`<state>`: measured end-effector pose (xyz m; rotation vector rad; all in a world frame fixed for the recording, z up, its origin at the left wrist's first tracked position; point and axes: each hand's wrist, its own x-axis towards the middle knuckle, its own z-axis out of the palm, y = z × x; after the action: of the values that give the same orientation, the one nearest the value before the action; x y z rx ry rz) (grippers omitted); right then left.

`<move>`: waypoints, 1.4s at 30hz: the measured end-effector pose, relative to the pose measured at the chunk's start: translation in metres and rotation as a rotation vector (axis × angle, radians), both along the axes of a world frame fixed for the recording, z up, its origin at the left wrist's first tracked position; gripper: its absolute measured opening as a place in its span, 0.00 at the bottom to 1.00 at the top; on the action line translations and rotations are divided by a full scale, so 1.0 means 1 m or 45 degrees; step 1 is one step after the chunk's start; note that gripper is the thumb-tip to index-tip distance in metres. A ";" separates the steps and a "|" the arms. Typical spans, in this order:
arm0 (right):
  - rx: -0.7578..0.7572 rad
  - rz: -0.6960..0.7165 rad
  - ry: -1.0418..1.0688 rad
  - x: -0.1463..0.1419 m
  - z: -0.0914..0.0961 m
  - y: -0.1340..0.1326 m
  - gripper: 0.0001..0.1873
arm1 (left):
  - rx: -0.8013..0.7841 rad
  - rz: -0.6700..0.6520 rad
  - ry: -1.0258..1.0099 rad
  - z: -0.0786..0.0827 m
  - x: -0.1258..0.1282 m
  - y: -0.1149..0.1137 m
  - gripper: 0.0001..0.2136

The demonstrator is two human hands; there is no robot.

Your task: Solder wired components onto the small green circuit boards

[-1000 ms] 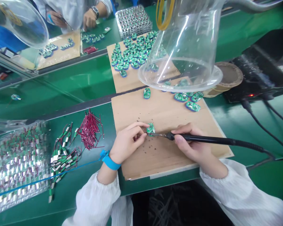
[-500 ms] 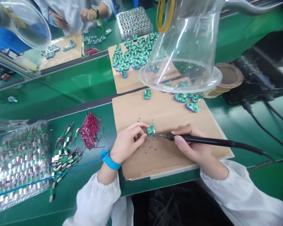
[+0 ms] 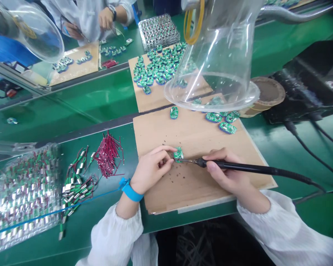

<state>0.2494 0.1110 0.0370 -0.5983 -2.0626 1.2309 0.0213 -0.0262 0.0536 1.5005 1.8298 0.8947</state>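
- Presently, head view: my right hand (image 3: 229, 175), right of centre in the frame, is closed around the black handle of a soldering iron (image 3: 244, 168).
- Iron points left; its tip is at the lower edge of a small green circuit board (image 3: 178, 153). Exact contact too fine to tell.
- Board position: near frame centre, lying on a cardboard sheet (image 3: 161, 195), dark specks around it.
- My left hand (image 3: 151, 168), left of the board: index fingertip at the board's upper-left edge, thumb near its lower-left corner. Cannot tell whether anything is pinched between the fingers.
- Blue wristband (image 3: 132, 191) on my left wrist, its cord running to the left edge.
- Left of the cardboard: red wires (image 3: 108, 156) in a heap; below them, metal-ended parts (image 3: 77, 189) with green and red leads.
- Lower left: clear tray (image 3: 27, 199), filled.
- Upper centre-right: transparent hood (image 3: 211, 83), more green boards (image 3: 227, 128) beneath and beside it.
- Upper left: a co-worker's hand (image 3: 106, 17).
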 end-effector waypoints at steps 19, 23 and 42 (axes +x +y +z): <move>-0.022 -0.036 -0.016 -0.002 0.000 -0.001 0.03 | 0.008 0.032 -0.003 0.000 0.001 0.001 0.09; -0.155 -0.188 0.141 -0.004 0.000 -0.002 0.06 | 0.017 0.024 0.000 -0.001 0.001 0.001 0.09; 0.248 0.162 -0.212 -0.047 -0.007 -0.003 0.13 | 0.272 0.171 0.173 -0.009 -0.011 -0.016 0.05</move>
<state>0.2022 0.1082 0.0296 -0.4990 -2.3589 1.0626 0.0100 -0.0421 0.0443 1.6164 2.0046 1.1070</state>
